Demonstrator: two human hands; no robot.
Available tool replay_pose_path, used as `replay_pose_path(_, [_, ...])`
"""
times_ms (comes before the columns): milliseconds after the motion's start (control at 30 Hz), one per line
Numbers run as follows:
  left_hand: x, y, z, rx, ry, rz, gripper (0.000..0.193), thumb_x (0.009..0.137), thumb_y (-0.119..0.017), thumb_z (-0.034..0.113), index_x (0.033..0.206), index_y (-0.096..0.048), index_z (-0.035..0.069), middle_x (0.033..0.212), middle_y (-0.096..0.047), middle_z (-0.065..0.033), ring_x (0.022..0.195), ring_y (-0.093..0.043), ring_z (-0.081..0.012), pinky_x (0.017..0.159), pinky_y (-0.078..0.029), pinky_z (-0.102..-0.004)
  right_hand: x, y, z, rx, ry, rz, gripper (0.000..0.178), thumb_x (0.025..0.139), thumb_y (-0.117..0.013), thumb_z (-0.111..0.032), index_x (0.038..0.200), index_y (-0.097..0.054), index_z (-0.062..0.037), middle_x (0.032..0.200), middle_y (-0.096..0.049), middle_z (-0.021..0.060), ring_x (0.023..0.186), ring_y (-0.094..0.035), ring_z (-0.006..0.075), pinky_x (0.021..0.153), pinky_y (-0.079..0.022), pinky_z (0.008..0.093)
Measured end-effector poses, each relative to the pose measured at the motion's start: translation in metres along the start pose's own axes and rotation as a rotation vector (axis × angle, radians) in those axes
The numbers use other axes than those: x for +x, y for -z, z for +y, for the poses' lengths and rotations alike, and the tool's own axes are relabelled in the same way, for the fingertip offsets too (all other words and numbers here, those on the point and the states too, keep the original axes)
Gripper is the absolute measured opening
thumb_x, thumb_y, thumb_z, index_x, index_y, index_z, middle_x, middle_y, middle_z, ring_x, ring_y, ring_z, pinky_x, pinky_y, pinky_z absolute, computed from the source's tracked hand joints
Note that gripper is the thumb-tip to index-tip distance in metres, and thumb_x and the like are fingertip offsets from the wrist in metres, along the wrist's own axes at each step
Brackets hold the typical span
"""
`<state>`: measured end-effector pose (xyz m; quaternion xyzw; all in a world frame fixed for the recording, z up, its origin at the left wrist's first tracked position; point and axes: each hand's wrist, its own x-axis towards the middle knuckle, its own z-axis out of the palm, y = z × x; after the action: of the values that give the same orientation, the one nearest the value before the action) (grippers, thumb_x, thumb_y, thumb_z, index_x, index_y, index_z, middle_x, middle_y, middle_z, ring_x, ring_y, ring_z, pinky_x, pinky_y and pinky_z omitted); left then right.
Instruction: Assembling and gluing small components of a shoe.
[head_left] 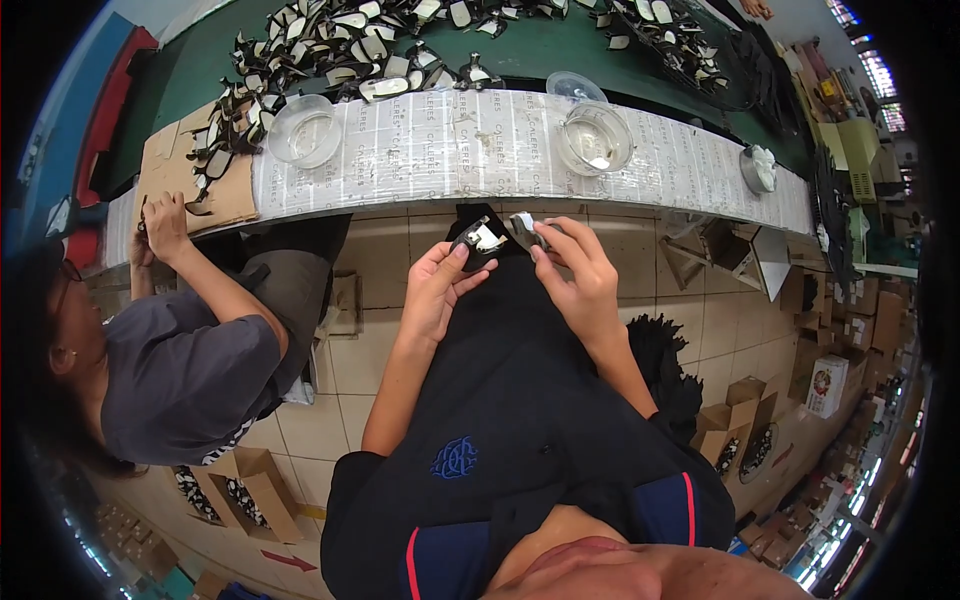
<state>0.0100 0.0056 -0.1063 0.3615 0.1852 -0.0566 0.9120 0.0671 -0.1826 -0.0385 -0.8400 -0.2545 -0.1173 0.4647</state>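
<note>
In front of my body, just below the table edge, my left hand is closed on a small black strappy piece with a pale patch, which looks like a shoe part. Close to its right, my right hand pinches a second dark piece with a white patch on top. The two pieces are near each other; I cannot tell whether they touch. Similar black pieces with cream pads lie in a large heap on the green surface beyond the table.
A wrapped ledge bears one clear round tub on the left and another tub on the right. A co-worker sits at left, hands over a cardboard sheet. Open cartons stand on the tiled floor.
</note>
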Motion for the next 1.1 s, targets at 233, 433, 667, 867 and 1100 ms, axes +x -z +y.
replay_pose_path(233, [0.008, 0.003, -0.004, 0.051, -0.025, -0.024, 0.026, 0.1, -0.053, 0.018, 0.114, -0.057, -0.005, 0.111, -0.066, -0.0171, 0.1, -0.068, -0.0278, 0.084, -0.059, -0.032, 0.041, 0.059, 0.09, 0.013, -0.218, 0.319, 0.024, 0.09, -0.066, -0.006, 0.113, -0.066, 0.0004, 0.107, -0.064, 0.0074, 0.086, -0.066, 0.0123, 0.073, -0.057, 0.0254])
replay_pose_path(433, [0.016, 0.003, 0.001, 0.09, -0.053, 0.002, 0.027, 0.1, -0.054, 0.018, 0.115, -0.057, -0.005, 0.111, -0.066, -0.0169, 0.1, -0.068, -0.0289, 0.083, -0.059, -0.0326, 0.081, 0.084, 0.246, 0.614, -0.464, 0.604, 0.027, 0.094, -0.064, -0.016, 0.116, -0.065, -0.0003, 0.098, -0.066, 0.0045, 0.083, -0.065, 0.0122, 0.073, -0.055, 0.0249])
replay_pose_path(667, [0.112, -0.054, 0.036, 0.175, -0.171, 0.039, 0.032, 0.1, -0.054, 0.019, 0.119, -0.056, -0.007, 0.118, -0.062, -0.0174, 0.11, -0.063, -0.03, 0.093, -0.054, -0.0366, 0.072, 0.077, 0.287, 0.763, -0.445, 0.782, 0.026, 0.094, -0.065, -0.015, 0.115, -0.064, -0.0002, 0.093, -0.068, 0.0058, 0.076, -0.064, 0.0091, 0.066, -0.054, 0.0245])
replay_pose_path(867, [0.267, -0.246, 0.09, 0.377, -0.339, -0.521, 0.049, 0.102, -0.051, 0.025, 0.137, -0.041, -0.008, 0.135, -0.051, -0.0212, 0.127, -0.051, -0.0341, 0.107, -0.044, -0.0403, 0.077, 0.077, 0.278, 0.574, -0.398, 0.728, 0.021, 0.093, -0.064, -0.01, 0.111, -0.064, 0.0015, 0.082, -0.067, 0.0041, 0.065, -0.061, 0.0093, 0.059, -0.05, 0.0245])
replay_pose_path(1100, [0.332, -0.369, 0.118, 1.194, -0.905, -0.474, 0.079, 0.095, -0.056, 0.046, 0.147, -0.028, -0.007, 0.155, -0.025, -0.0256, 0.144, -0.026, -0.0349, 0.117, -0.022, -0.0418, 0.073, 0.079, 0.274, 0.633, -0.448, 0.71, 0.023, 0.093, -0.065, -0.013, 0.112, -0.064, 0.0014, 0.079, -0.067, 0.0046, 0.064, -0.061, 0.0087, 0.058, -0.05, 0.0259])
